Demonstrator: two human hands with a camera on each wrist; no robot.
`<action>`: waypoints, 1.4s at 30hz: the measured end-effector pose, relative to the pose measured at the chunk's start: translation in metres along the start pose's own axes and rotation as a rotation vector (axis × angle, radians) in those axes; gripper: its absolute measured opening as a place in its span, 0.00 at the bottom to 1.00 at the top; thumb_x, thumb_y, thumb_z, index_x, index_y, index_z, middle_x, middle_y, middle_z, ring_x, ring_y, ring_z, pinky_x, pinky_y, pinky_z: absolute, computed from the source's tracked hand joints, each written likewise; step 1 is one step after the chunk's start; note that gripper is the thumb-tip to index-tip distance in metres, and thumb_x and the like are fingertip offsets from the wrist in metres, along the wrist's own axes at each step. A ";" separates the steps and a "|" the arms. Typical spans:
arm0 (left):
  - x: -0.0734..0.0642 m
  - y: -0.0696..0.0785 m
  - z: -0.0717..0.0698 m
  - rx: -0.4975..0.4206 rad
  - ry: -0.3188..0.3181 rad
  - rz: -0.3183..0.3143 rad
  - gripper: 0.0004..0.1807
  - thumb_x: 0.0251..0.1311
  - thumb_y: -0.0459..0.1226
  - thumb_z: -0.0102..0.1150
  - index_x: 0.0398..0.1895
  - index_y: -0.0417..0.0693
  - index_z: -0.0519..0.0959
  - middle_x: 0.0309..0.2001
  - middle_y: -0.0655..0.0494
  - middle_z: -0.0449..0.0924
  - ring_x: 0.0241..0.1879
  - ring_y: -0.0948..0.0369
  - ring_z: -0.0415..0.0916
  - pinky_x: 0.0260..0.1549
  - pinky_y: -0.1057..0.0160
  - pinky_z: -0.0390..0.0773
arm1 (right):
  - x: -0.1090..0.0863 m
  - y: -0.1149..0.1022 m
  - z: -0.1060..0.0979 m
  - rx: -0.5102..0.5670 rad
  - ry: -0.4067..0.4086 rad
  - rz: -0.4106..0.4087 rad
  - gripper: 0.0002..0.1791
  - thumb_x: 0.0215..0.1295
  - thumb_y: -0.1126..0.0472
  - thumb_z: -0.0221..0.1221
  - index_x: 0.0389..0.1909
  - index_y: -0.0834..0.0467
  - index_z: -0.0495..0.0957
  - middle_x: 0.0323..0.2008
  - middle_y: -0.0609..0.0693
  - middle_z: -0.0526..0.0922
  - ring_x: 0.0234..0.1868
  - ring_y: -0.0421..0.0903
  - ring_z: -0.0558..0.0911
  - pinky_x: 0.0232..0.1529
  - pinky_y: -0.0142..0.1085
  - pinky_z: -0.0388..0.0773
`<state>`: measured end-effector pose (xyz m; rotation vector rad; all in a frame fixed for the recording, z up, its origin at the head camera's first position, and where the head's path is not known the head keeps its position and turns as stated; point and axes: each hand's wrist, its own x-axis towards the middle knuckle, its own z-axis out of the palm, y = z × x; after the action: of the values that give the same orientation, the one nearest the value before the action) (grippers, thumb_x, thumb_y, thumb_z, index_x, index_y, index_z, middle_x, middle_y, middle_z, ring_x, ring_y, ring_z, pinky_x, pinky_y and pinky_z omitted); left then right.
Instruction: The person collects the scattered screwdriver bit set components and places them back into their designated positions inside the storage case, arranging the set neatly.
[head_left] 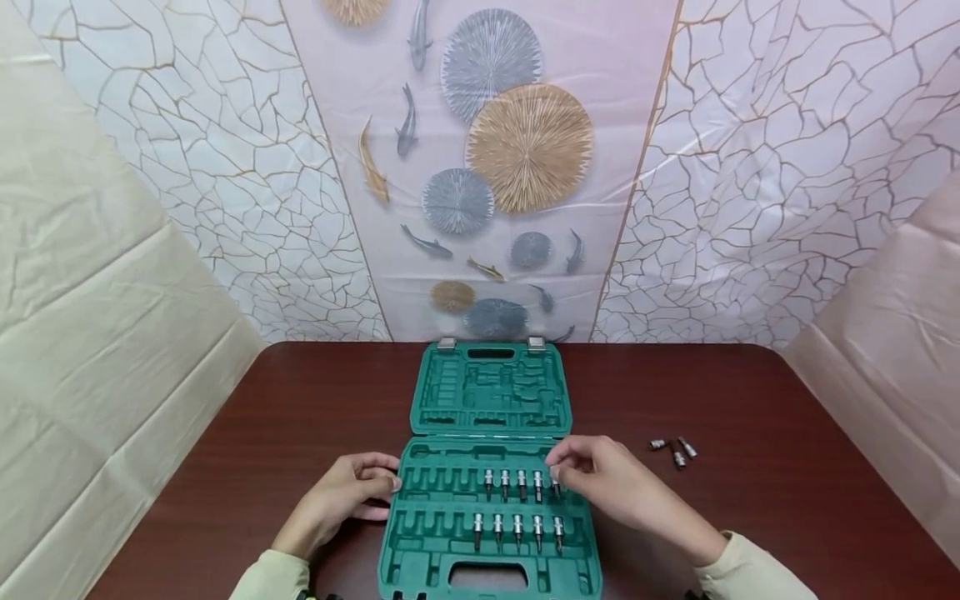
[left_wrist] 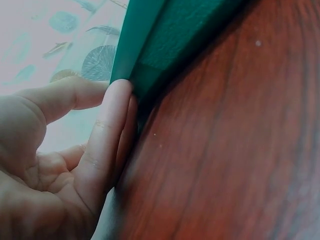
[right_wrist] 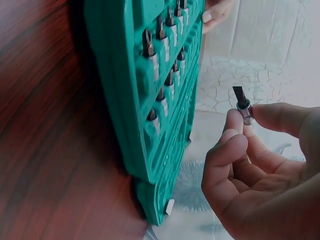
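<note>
A patterned hanging cloth [head_left: 528, 150], printed with fish, round discs and gold cracked lines, fills the far side. In front of it stretches a dark red-brown table [head_left: 322, 400]. On the table lies a green case [head_left: 450, 500], opened flat, its lid [head_left: 491, 392] folded back toward the cloth. The case's lower half carries two rows of moulded slots, with a handle cut-out at the near edge.

The right hand [head_left: 600, 475] is above the right end of the upper row. Its thumb and index finger pinch the metal base of a flat-tipped bit [right_wrist: 243, 104], with the other fingers bent below — the dark blade points clear of the fingertips in the right wrist view. From the head view the hand covers too much to pick this bit out. The left hand [head_left: 341, 496] grips the left edge of the case, one digit over the rim and others against the outer wall; how firmly, I cannot tell.

Five bits stand in the upper row [head_left: 522, 485] and five in the lower row [head_left: 517, 529], each filling the right part of its row; the upper one furthest right is partly hidden by the right hand. Smallest to the eye are three loose bits [head_left: 678, 457], lying close together on the table — well apart from the case, to its right.
</note>
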<state>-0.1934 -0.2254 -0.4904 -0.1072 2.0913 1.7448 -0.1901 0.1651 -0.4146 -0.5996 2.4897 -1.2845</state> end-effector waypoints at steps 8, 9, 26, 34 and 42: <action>-0.003 -0.004 -0.003 -0.002 0.007 -0.015 0.27 0.69 0.34 0.63 0.68 0.30 0.73 0.48 0.49 0.87 0.42 0.57 0.86 0.38 0.54 0.89 | 0.012 -0.005 0.014 0.120 -0.063 0.010 0.08 0.76 0.62 0.61 0.47 0.62 0.85 0.37 0.50 0.85 0.38 0.47 0.80 0.39 0.37 0.78; -0.002 -0.004 -0.003 -0.004 0.004 -0.014 0.27 0.69 0.34 0.63 0.68 0.30 0.73 0.48 0.49 0.87 0.42 0.57 0.86 0.38 0.54 0.89 | 0.013 -0.005 0.016 0.125 -0.064 0.005 0.08 0.76 0.62 0.61 0.47 0.62 0.85 0.37 0.50 0.85 0.39 0.48 0.80 0.40 0.38 0.79; 0.001 -0.001 0.001 -0.005 0.003 0.000 0.26 0.68 0.35 0.66 0.65 0.32 0.75 0.46 0.48 0.86 0.42 0.57 0.86 0.37 0.54 0.89 | 0.030 -0.012 0.037 0.225 -0.075 0.073 0.12 0.78 0.62 0.60 0.53 0.65 0.83 0.40 0.52 0.86 0.34 0.48 0.79 0.35 0.41 0.79; -0.002 0.000 -0.002 -0.004 0.009 0.003 0.26 0.68 0.35 0.65 0.65 0.31 0.75 0.46 0.49 0.86 0.42 0.57 0.85 0.37 0.55 0.89 | 0.046 -0.017 0.049 0.191 -0.080 0.053 0.09 0.77 0.64 0.61 0.48 0.64 0.85 0.39 0.52 0.86 0.39 0.49 0.81 0.39 0.41 0.78; -0.002 0.000 0.002 -0.004 -0.001 0.009 0.25 0.67 0.36 0.66 0.64 0.32 0.76 0.45 0.50 0.87 0.41 0.58 0.86 0.36 0.57 0.89 | 0.055 -0.014 0.054 0.144 -0.059 0.096 0.07 0.75 0.64 0.63 0.47 0.61 0.87 0.38 0.49 0.85 0.38 0.45 0.80 0.39 0.41 0.80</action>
<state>-0.1908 -0.2239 -0.4900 -0.0989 2.0911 1.7535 -0.2126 0.0935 -0.4362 -0.4715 2.3245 -1.3746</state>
